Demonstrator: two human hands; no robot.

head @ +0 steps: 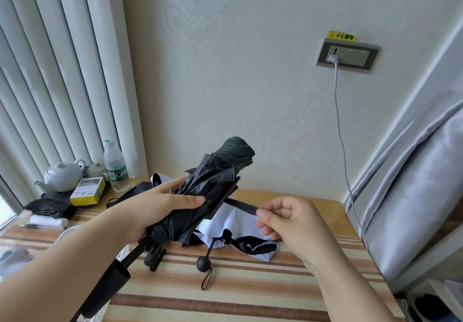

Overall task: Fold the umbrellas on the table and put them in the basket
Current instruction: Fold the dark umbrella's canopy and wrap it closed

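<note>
Hands (160,206) hold black umbrella (213,186) slanted, tip up-right, pinching strap (241,205).

two umbrellas (208,191) (one held), one bottle (115,166)

I see my left hand (160,205) wrapped around the folded black umbrella (213,186), thumb laid along its top, forearm reaching in from lower left; my right hand (288,224) pinches its strap (241,205) between thumb and forefinger

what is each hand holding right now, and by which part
The left hand grips the black umbrella around the middle of its bunched canopy. The right hand pinches the end of the umbrella's closing strap between its fingers.
</note>
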